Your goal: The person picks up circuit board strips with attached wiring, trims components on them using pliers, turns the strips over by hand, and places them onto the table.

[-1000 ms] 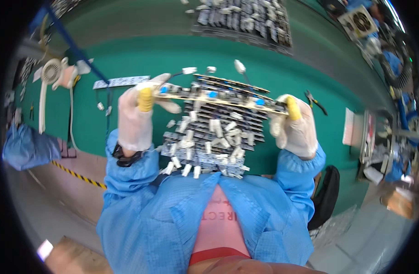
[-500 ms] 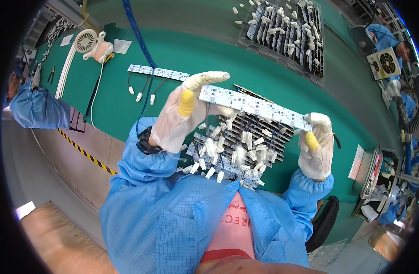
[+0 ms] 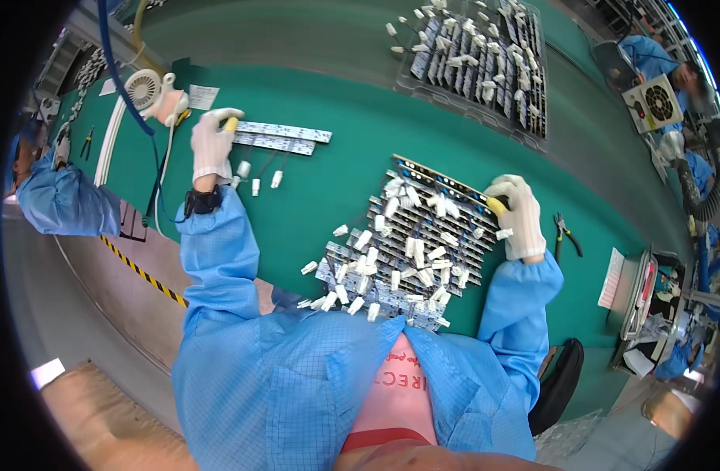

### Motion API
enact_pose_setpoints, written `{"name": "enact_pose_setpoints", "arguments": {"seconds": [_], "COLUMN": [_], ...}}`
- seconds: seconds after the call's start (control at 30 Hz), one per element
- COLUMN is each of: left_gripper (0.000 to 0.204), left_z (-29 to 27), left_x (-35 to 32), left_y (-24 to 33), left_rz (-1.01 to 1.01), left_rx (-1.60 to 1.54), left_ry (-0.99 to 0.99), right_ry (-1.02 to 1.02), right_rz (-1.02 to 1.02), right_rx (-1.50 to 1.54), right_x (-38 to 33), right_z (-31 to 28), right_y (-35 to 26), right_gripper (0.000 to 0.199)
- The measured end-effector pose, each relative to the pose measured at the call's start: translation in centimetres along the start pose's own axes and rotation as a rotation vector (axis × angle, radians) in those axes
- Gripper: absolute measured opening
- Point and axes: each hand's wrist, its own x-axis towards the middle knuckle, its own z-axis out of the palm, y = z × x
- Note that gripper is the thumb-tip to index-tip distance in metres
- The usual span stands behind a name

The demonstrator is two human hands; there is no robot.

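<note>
My left hand (image 3: 211,147), in a white glove with a yellow thumb tip, is closed on the left end of a long white circuit board strip (image 3: 289,133). A second circuit board strip (image 3: 293,146) lies just below it, and wires with white connectors (image 3: 256,187) hang toward me. On the right, my gloved right hand (image 3: 518,216) pinches the right end of the farthest circuit board strip (image 3: 446,182), at the back of a pile. That pile of stacked strips (image 3: 442,243) has many white plugs on short wires strewn over it.
A clear tray (image 3: 470,106) of similar strips stands at the back. Pliers (image 3: 566,235) lie right of my right hand. A small fan (image 3: 152,93), a paper slip (image 3: 203,96) and a blue coiled cord (image 3: 120,86) are at left. Other people sit at both sides.
The strip held up between both hands is now down at the left beside the other one. My left hand moved left with it; my right hand let go and took the pile's farthest strip.
</note>
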Motion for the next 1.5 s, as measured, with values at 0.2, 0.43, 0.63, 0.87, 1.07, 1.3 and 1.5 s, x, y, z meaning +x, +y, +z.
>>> {"name": "enact_pose_setpoints", "arguments": {"seconds": [0.2, 0.43, 0.63, 0.87, 1.07, 1.3, 1.5], "left_gripper": [0.018, 0.066, 0.058, 0.055, 0.057, 0.052, 0.044], "left_z": [-2.7, -3.9, -4.0, -4.4, -5.7, -5.0, -5.1], "left_x": [-2.3, -8.6, -9.5, -9.5, -9.2, -9.5, -9.2], "left_y": [9.5, 20.1, 21.7, 21.3, 20.5, 19.6, 19.9], "left_rz": [0.031, -0.184, -0.182, -0.016, 0.002, 0.090, -0.016], "left_rx": [-0.434, -1.803, -1.410, -1.430, -1.178, -1.159, -1.335], "left_ry": [0.263, -0.918, -0.725, -0.575, -0.571, -0.489, -0.479], "right_ry": [0.335, 0.373, 0.065, 0.094, 0.079, 0.171, 0.126], "right_rz": [0.208, -0.343, 0.191, 0.303, 0.307, 0.275, 0.292], "right_rx": [0.704, 0.230, 0.913, 1.190, 1.108, 1.049, 1.150], "right_x": [0.0, -3.0, -3.5, -3.8, -4.0, -4.1, -4.3], "right_z": [-2.1, -4.8, -5.0, -5.8, -6.1, -6.0, -6.5], "right_y": [-5.4, -9.8, -8.6, -7.9, -8.2, -8.5, -8.6], "right_gripper": [0.011, 0.029, 0.051, 0.027, 0.035, 0.046, 0.048]}}
